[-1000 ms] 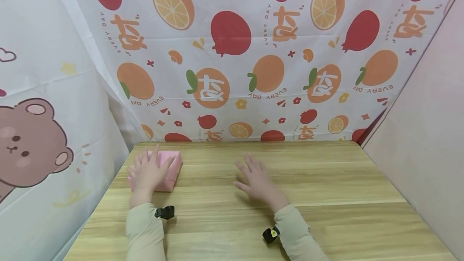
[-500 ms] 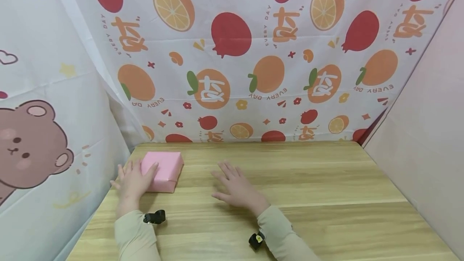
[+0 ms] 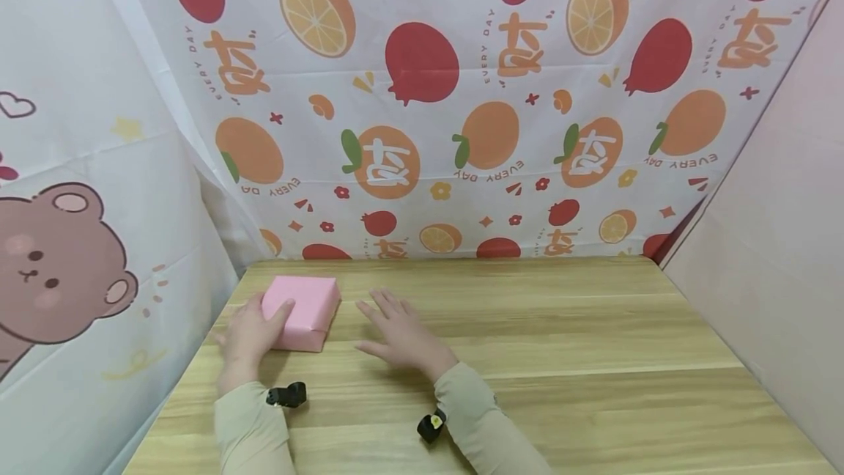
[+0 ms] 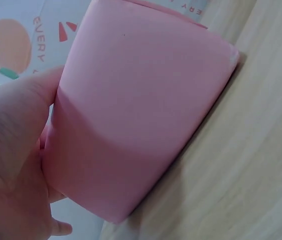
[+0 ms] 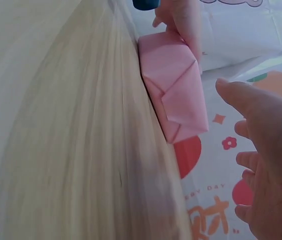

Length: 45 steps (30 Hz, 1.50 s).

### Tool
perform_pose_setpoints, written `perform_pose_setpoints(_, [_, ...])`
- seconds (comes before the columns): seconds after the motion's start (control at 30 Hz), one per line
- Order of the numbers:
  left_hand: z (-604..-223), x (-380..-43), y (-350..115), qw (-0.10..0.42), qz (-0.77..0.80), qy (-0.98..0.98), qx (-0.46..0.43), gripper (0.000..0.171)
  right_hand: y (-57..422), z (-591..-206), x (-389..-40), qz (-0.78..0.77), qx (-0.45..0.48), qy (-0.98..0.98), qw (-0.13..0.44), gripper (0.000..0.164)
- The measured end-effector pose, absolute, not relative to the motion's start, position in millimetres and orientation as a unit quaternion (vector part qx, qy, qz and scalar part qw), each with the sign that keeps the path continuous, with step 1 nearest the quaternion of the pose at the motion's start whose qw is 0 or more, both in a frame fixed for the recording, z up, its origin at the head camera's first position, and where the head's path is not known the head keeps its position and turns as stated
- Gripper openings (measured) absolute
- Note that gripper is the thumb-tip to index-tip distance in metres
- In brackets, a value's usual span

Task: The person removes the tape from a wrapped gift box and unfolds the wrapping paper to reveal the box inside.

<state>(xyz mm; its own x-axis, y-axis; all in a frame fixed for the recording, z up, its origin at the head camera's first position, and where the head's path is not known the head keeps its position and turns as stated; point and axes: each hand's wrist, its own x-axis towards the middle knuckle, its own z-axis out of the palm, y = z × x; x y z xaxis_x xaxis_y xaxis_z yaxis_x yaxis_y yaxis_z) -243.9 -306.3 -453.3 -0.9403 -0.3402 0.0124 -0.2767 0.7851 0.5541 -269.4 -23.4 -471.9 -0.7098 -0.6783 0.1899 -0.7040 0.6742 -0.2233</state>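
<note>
Sleeves of pale beige cloth (image 3: 253,431) are showing nearest me, ahead of a pink paper-wrapped rectangular box (image 3: 303,306).
A small black wrist device (image 3: 286,395) is sitting by each cuff. Beyond, I'm seeing the left hand (image 3: 249,339) resting loosely open against the box's left side, its thumb lying over the top; I can't tell how firmly it is pressing. The right hand (image 3: 405,336) is spreading its fingers, holding nothing, just beside the box's right side and apart from it. The box is lying flat near the far left corner of a light wood-grained table (image 3: 560,372). Behind, I'm seeing white fruit-printed cloth (image 3: 455,119) hanging.
</note>
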Motion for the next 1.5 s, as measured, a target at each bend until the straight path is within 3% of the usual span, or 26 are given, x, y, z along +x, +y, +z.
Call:
perform_pose_setpoints(0.37, [-451,-251,-293,0.024,-0.290,-0.947,0.138,0.099,-43,-472,-270,0.160,0.364,-0.917,0.016,0.076])
perform_pose_setpoints(0.73, [-451,-256,-269,0.020,-0.273,-0.957,0.094,0.094,-51,-480,-269,0.192,0.350,-0.917,-0.012,0.083])
perform_pose_setpoints(1.5, [-452,-270,-233,0.025,-0.282,-0.959,0.008,0.099,-10,-477,-277,0.248,0.299,-0.922,-0.008,0.080])
